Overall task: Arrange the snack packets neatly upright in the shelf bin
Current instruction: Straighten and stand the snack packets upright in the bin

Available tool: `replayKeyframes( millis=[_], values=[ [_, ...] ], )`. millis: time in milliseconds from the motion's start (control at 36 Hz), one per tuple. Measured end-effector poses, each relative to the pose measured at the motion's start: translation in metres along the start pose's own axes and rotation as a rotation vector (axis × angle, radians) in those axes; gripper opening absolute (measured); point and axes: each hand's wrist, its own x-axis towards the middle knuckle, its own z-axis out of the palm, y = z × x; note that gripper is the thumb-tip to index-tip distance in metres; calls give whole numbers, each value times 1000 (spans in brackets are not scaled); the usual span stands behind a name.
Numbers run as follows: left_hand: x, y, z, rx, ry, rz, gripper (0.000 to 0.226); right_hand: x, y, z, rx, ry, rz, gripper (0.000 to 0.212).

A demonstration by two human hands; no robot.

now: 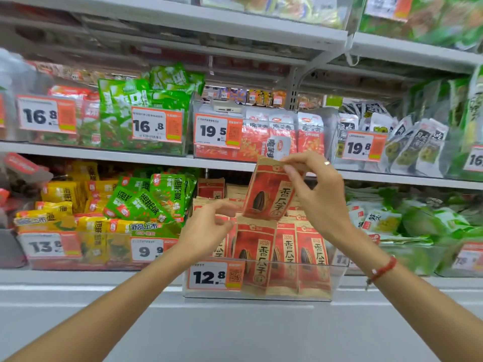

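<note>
A shop aisle: grey metal shelves (235, 163) in tiers, each lined with clear bins of bagged snacks and orange-and-white price tags. Seven tags read clearly enough to count on the two middle tiers.

Furthest left of the grip sit yellow packets (62, 202) and green packets (149, 199), jumbled in their bins. The left hand (206, 228), below and left of the grip, is half open with fingers curled and holds nothing; it hovers just beside the packet's lower corner.

The right hand (316, 194) pinches the top edge of one red-and-brown snack packet (269, 192) between thumb and fingertips, tilted slightly, lifted above the clear shelf bin (337, 280). Directly under the grip, three packets of the same kind stand upright in the bin's front row (285, 254), more behind them; the rear count cannot be told. The 12.8 tag (213, 276) fronts that bin. Right of the grip lie blurred green and white bags (418, 223).
</note>
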Motion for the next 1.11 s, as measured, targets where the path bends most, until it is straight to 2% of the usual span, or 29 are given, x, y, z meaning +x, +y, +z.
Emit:
replayKeyframes(
  millis=[167, 278, 389, 444, 583, 695, 778, 917, 1056, 1111],
  values=[
    [-18, 9, -28, -109, 19, 80, 33, -6, -40, -22, 151, 174, 17, 13],
    [-37, 25, -39, -327, 1, 106, 27, -12, -59, -24, 275, 236, 106, 17],
    [-52, 38, -39, -563, -39, 11, 35, -25, -68, -11, 440, 70, 322, 17],
    [-61, 36, -36, -567, -98, -26, 42, -35, -70, -1, 514, -20, 433, 15],
    [-92, 16, -18, -611, -125, -42, 21, -68, -71, 17, 631, -161, 705, 12],
    [-105, -3, -9, -654, -42, -138, 18, -89, -65, 20, 641, -387, 892, 28],
    [-111, -7, -6, -694, 1, -184, 18, -97, -62, 18, 627, -472, 858, 20],
    [-112, -4, -6, -779, 24, -194, 19, -99, -59, 14, 678, -421, 757, 20],
    [-110, -5, -7, -770, 8, -199, 19, -99, -54, 10, 505, -409, 520, 18],
    [-111, -5, -6, -777, 13, -198, 19, -100, -54, 10, 491, -418, 483, 17]
  ],
)
